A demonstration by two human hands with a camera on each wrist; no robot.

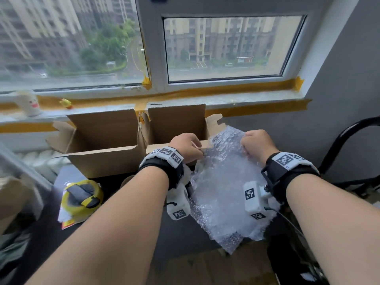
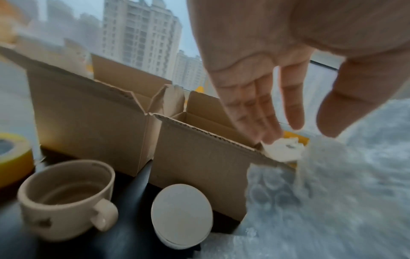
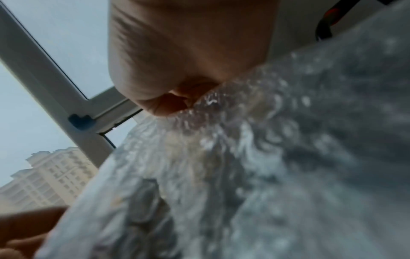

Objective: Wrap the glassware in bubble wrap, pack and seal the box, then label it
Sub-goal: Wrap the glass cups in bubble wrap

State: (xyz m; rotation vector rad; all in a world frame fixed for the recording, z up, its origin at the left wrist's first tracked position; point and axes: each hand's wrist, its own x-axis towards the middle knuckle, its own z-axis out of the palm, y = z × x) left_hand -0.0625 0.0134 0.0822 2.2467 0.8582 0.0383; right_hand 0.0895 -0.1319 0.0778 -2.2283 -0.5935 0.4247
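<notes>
A sheet of bubble wrap [image 1: 224, 188] lies on the dark table, its far edge lifted. My right hand [image 1: 247, 148] grips the far right corner in a fist; the right wrist view shows the wrap [image 3: 255, 157] bunched in that hand [image 3: 177, 103]. My left hand [image 1: 198, 146] hovers at the wrap's far left corner, over the right cardboard box [image 1: 176, 128]. In the left wrist view its fingers [image 2: 261, 112] are straight, thumb apart, just above the wrap [image 2: 328, 175]. A beige mug [image 2: 64, 198] and a round white-topped cup [image 2: 182, 215] stand before the boxes.
A second open box [image 1: 102, 153] stands left of the first, both against the window sill. A yellow tape roll [image 1: 82, 196] lies at the left on the table. A black chair [image 1: 349, 140] is at the right. Small figures [image 1: 27, 103] sit on the sill.
</notes>
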